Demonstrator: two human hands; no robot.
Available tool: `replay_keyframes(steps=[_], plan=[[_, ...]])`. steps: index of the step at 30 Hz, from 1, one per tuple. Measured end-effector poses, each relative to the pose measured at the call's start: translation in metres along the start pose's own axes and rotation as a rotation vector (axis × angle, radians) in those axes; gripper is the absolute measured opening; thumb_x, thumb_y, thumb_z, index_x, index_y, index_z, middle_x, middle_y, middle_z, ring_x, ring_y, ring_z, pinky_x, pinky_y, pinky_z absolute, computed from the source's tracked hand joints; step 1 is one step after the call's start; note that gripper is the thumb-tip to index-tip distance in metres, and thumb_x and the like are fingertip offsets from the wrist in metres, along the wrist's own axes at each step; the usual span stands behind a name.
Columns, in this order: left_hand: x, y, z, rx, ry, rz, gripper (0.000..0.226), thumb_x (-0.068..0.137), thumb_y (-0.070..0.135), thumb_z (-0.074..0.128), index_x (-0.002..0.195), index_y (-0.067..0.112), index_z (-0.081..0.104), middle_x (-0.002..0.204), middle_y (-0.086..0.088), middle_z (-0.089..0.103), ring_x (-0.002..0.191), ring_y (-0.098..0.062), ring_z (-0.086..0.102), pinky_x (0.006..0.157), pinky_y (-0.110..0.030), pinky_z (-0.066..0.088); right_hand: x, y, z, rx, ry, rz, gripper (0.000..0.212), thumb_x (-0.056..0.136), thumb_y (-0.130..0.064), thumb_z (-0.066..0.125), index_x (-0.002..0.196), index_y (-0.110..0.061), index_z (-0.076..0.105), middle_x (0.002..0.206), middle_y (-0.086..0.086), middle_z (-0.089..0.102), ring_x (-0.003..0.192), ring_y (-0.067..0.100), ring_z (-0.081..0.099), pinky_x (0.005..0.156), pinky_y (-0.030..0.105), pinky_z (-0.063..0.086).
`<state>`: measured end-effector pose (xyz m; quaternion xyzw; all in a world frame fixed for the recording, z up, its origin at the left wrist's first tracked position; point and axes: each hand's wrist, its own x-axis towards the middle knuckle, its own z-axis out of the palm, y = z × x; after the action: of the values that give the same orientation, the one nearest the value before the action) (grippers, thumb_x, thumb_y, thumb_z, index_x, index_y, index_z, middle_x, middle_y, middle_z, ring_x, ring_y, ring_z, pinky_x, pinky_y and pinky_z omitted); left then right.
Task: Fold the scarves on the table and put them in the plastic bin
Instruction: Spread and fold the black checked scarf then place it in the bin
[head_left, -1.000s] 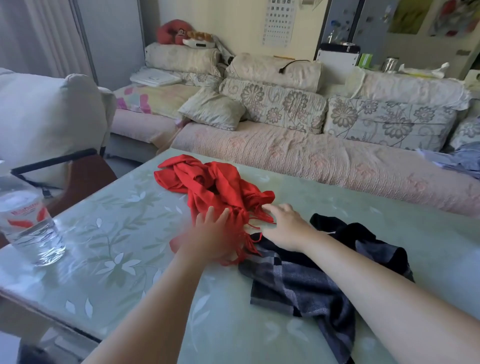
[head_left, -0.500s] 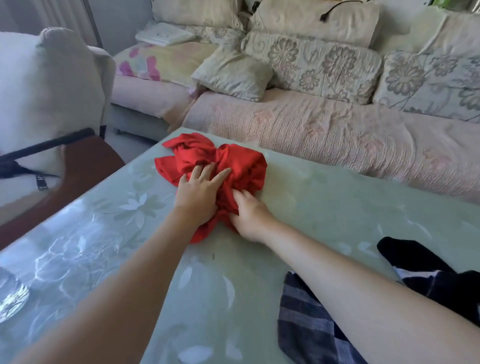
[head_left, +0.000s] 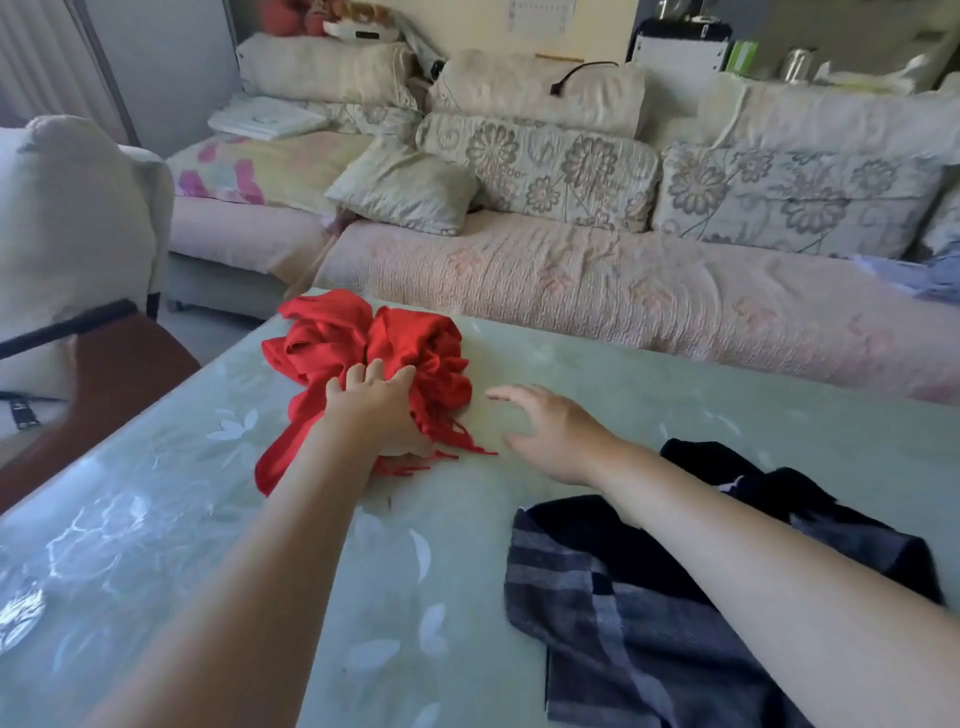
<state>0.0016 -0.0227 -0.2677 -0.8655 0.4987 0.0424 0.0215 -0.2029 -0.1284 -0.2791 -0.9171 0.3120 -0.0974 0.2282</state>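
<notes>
Change: right hand (head_left: 550, 431), on crumpled red fringed fabric scarf (head_left: 363, 348) half a second ago, now lifted off and just right of it; left hand (head_left: 376, 408) stays on it.
Surface, room: pale green leaf-patterned glossy table (head_left: 156, 519) under both hands; brown wooden chair (head_left: 104, 374) left of left hand; pink quilted sofa (head_left: 623, 291) beyond both hands; dark grey-and-black checked fabric scarf (head_left: 623, 623) on table under right forearm.
Pose: left hand fingers dug into red folds, gripping; right hand fingers spread, holding nothing.

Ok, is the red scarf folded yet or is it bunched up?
Not folded, bunched. The red scarf lies in a crumpled heap on the table, fringe trailing out, with the left hand gripping it.
</notes>
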Motion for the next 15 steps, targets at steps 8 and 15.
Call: replay_keyframes(steps=[8,15], plan=[[-0.132,0.140,0.017,-0.551,-0.081,0.390,0.025,0.087,0.031,0.066,0.112,0.029,0.067,0.119,0.005,0.066,0.095,-0.015,0.060,0.088,-0.032,0.052,-0.176,0.059,-0.070,-0.258,0.102,0.232,0.032,0.097,-0.029,0.050,0.126,-0.037,0.062,0.138,-0.011,0.056,0.129,0.018,0.049,0.108,0.040,0.032],[-0.202,0.208,0.053,-0.350,-0.096,0.536,0.050,0.075,0.049,0.070,0.122,0.042,0.055,0.126,0.010,0.047,0.111,-0.021,0.050,0.088,-0.034,0.046,-0.299,0.097,-0.068,-0.218,-0.029,0.401,0.079,0.080,-0.046,0.045,0.155,-0.043,0.019,0.164,-0.009,0.021,0.149,0.019,0.024,0.116,0.045,0.028]])
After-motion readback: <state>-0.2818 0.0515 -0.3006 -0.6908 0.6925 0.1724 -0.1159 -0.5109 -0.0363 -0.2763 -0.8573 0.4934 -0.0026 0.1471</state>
